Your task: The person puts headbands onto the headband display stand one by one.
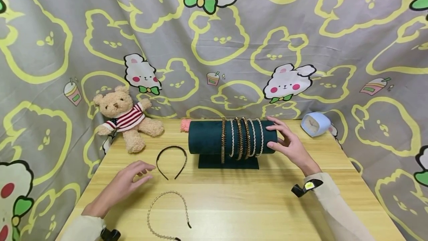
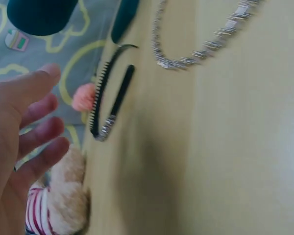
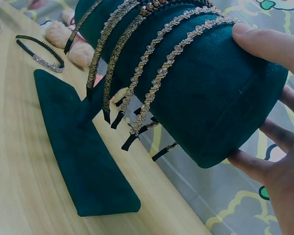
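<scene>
A dark green velvet headband stand [image 1: 205, 137] with a flat base carries several gold and silver beaded headbands [image 1: 239, 138] around its roll. My right hand [image 1: 291, 146] grips the roll's right end, thumb on one side and fingers around the other, as the right wrist view shows. Over the table at the left, my left hand [image 1: 125, 181] holds nothing, its fingers loosely bent. Just beyond those fingertips lies a black toothed headband [image 1: 171, 147] with a sparkling section. Nearer the front edge lies a beaded headband [image 1: 149, 211] with black tips.
A teddy bear [image 1: 125, 116] in a striped sweater sits at the back left. Behind the roll's left end is a pink fluffy thing [image 1: 185, 125]. A light blue rounded object [image 1: 315, 124] stands at the back right. The patterned curtain [image 1: 220, 73] hangs along the table's back.
</scene>
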### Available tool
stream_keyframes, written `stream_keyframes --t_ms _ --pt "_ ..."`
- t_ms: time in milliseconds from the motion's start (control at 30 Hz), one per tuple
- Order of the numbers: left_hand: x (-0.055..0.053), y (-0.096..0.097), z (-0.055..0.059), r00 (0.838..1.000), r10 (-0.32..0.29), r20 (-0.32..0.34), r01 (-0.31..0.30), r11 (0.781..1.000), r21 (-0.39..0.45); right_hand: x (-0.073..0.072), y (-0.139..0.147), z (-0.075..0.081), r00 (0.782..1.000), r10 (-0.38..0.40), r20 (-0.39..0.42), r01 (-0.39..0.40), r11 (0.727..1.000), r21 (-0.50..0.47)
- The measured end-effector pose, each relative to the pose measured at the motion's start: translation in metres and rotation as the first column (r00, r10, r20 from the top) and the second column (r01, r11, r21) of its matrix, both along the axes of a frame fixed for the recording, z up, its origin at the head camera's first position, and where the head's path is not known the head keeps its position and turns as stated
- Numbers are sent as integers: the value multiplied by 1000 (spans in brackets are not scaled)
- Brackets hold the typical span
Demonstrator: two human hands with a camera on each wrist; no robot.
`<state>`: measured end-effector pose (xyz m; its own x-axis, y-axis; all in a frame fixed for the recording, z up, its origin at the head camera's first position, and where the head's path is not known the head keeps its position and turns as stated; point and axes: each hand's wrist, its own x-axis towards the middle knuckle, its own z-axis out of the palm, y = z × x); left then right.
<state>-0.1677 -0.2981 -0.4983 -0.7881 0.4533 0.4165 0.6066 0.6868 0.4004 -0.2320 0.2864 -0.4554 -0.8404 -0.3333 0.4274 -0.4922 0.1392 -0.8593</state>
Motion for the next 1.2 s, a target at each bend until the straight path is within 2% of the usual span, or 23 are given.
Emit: stream_keyframes --t_ms 133,200,267,367,433,633,733,1000,1200 --pt "7 -6 -12 990 -86 108 83 996 35 0 0 1 1000 -3 1 3 1000 3" --pt "10 -8 -16 977 -123 176 117 992 45 0 0 1 1000 -5 1 5 1000 5" --pt "12 -9 -20 956 -147 253 139 989 50 1 0 0 1000 -8 0 8 1000 8" --pt "15 -9 -23 922 -151 357 142 989 51 1 0 1 1000 -10 -3 10 1000 10" --pt "16 -7 -24 907 -140 398 133 990 46 1 0 1 1000 -11 -3 11 1000 10" --pt "16 0 -23 888 -100 448 106 994 11 2 0 2 1000 -11 -2 11 1000 9" --pt "16 4 -22 891 -82 446 100 995 -18 1 0 1 1000 -13 1 13 1000 9" --pt "16 17 -20 929 -45 367 81 993 -85 -1 0 0 1000 -12 -2 12 1000 16" --pt "15 25 -21 949 -41 312 74 993 -95 -1 0 0 1000 -12 -6 12 1000 11"
